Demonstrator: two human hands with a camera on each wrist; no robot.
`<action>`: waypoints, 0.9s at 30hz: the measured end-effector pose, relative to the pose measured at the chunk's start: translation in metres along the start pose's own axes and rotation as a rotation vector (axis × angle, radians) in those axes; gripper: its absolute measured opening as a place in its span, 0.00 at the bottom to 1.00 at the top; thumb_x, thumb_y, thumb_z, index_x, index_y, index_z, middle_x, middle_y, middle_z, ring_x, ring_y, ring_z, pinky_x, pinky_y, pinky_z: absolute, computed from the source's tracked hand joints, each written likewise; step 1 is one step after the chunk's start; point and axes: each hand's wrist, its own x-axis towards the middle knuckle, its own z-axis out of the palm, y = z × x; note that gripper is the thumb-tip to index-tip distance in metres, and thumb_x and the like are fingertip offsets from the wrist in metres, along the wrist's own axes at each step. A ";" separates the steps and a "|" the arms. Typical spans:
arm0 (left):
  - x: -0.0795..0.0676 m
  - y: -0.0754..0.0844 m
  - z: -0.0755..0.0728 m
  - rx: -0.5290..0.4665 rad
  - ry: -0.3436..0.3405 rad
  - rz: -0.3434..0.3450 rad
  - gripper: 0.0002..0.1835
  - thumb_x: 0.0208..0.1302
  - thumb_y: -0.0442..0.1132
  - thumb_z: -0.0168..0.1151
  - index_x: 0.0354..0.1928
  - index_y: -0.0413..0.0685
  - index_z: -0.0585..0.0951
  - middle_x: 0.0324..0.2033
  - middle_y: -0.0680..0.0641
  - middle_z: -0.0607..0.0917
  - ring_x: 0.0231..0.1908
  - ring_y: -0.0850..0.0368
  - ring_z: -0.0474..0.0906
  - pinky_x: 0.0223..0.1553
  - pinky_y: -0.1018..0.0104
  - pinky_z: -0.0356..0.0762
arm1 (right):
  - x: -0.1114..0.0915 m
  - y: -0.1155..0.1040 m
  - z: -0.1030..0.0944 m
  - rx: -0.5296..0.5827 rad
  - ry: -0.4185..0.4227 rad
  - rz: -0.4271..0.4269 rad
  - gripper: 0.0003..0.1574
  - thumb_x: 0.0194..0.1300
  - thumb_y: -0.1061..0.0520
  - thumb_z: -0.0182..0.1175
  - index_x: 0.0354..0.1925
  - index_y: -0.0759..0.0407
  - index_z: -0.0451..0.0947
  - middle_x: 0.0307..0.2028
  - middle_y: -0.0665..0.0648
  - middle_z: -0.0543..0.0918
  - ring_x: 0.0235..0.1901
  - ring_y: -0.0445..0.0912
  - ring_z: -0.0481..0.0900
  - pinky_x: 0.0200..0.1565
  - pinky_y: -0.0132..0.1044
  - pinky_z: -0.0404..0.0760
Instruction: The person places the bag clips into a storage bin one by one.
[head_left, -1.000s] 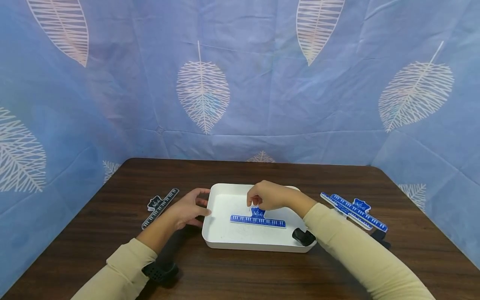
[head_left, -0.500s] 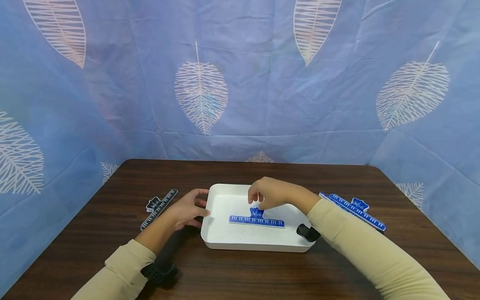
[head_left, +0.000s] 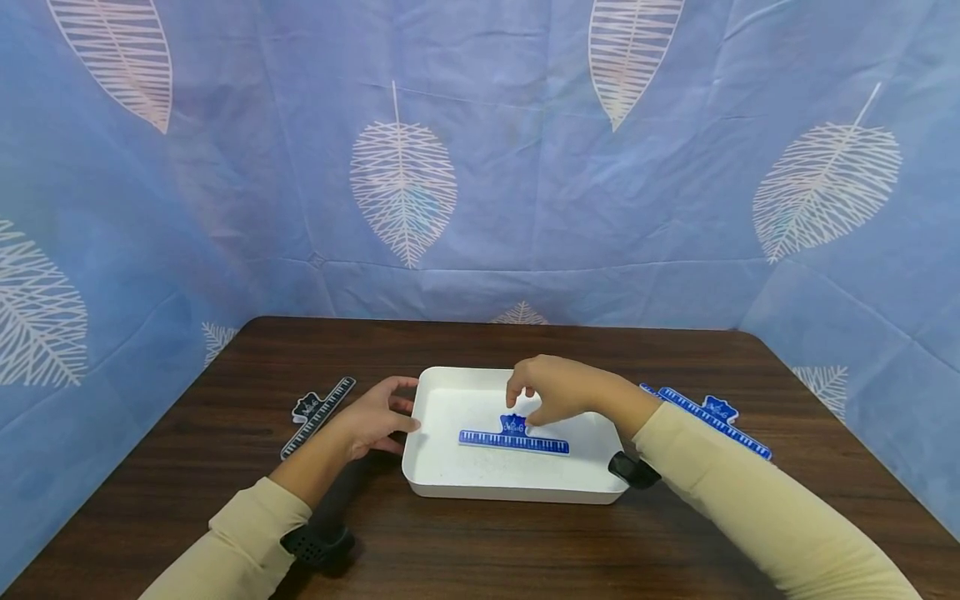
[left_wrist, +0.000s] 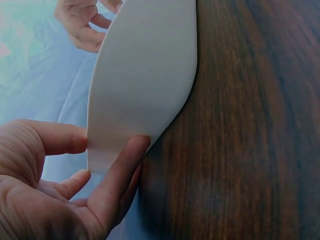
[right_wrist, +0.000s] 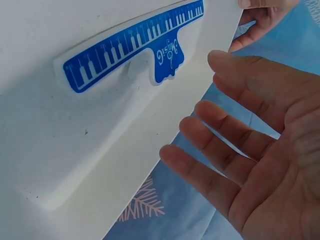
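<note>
A blue clip (head_left: 513,442) with a piano-key pattern and a "Music" tab lies flat in the white tray (head_left: 517,493). Over its tab hovers my right hand (head_left: 561,390), fingers loosely spread. In the right wrist view this hand (right_wrist: 250,145) holds nothing, and a gap separates it from the clip (right_wrist: 132,47). My left hand (head_left: 375,421) is at the tray's left side. The left wrist view has its fingertips touching the outside wall of the tray (left_wrist: 145,65), fingers extended rather than wrapped round it.
A black piano-key clip (head_left: 318,417) lies on the brown table (head_left: 480,550), left of the tray. Blue piano-key clips (head_left: 716,422) lie overlapping to the right, partly hidden by my right sleeve. A blue leaf-patterned cloth (head_left: 480,208) hangs behind the table.
My right hand has let go of the blue clip's tab, its fingers spreading as it shifts slightly to the right. The clip stays in place. My left hand has not moved.
</note>
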 end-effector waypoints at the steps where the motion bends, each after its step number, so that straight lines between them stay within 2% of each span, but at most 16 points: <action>1: 0.000 0.000 0.000 0.002 -0.001 0.001 0.37 0.59 0.21 0.61 0.70 0.43 0.61 0.54 0.32 0.71 0.44 0.40 0.79 0.35 0.45 0.84 | -0.002 -0.001 0.000 -0.005 0.003 0.003 0.16 0.54 0.59 0.73 0.43 0.54 0.85 0.42 0.47 0.82 0.43 0.48 0.80 0.46 0.41 0.80; 8: 0.001 -0.001 -0.001 0.004 -0.004 0.001 0.37 0.60 0.21 0.61 0.70 0.44 0.61 0.54 0.32 0.71 0.44 0.41 0.80 0.35 0.45 0.84 | -0.015 0.000 0.001 -0.021 0.025 -0.025 0.16 0.56 0.56 0.72 0.45 0.54 0.84 0.43 0.48 0.82 0.43 0.49 0.80 0.45 0.43 0.81; 17: 0.000 0.000 0.000 0.007 -0.004 -0.009 0.36 0.60 0.22 0.61 0.70 0.44 0.61 0.54 0.32 0.71 0.44 0.41 0.80 0.36 0.45 0.84 | -0.032 0.007 0.008 0.021 0.130 -0.112 0.15 0.57 0.59 0.71 0.45 0.57 0.84 0.43 0.49 0.82 0.43 0.49 0.81 0.42 0.40 0.82; 23: 0.000 0.001 0.000 0.011 -0.006 -0.010 0.37 0.60 0.22 0.61 0.70 0.44 0.61 0.54 0.32 0.71 0.44 0.41 0.80 0.35 0.45 0.84 | -0.045 0.011 0.010 0.054 0.177 -0.098 0.15 0.57 0.61 0.70 0.44 0.56 0.84 0.44 0.49 0.82 0.43 0.51 0.80 0.44 0.47 0.82; 27: 0.000 0.000 0.000 0.005 -0.004 -0.010 0.37 0.60 0.22 0.61 0.70 0.44 0.61 0.54 0.32 0.71 0.44 0.41 0.80 0.35 0.45 0.84 | -0.052 0.011 0.011 0.045 0.201 -0.078 0.14 0.56 0.60 0.71 0.44 0.55 0.84 0.43 0.48 0.82 0.43 0.50 0.80 0.45 0.47 0.81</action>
